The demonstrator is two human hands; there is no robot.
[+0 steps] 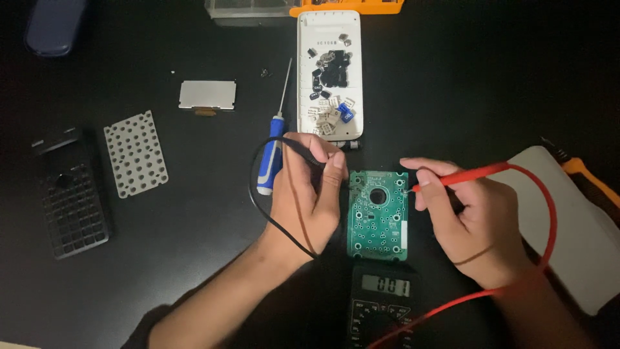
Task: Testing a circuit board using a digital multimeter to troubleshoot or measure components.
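A green circuit board (380, 215) lies on the black table between my hands. My left hand (310, 190) grips a black test probe (302, 150) whose tip reaches the board's upper left edge; its black lead loops round my wrist. My right hand (468, 220) holds a red test probe (462, 176) like a pen, its tip touching the board's upper right edge. The red lead arcs over my right wrist and runs down to a black multimeter (381, 307) with a lit display just below the board.
A blue-handled screwdriver (274, 145) lies left of my left hand. A white calculator back shell (307, 77) holds several loose keys. Further left lie a small display module (206, 95), a grey rubber keypad mat (135, 153) and a black front shell (70, 194). A white object (575, 232) sits at right.
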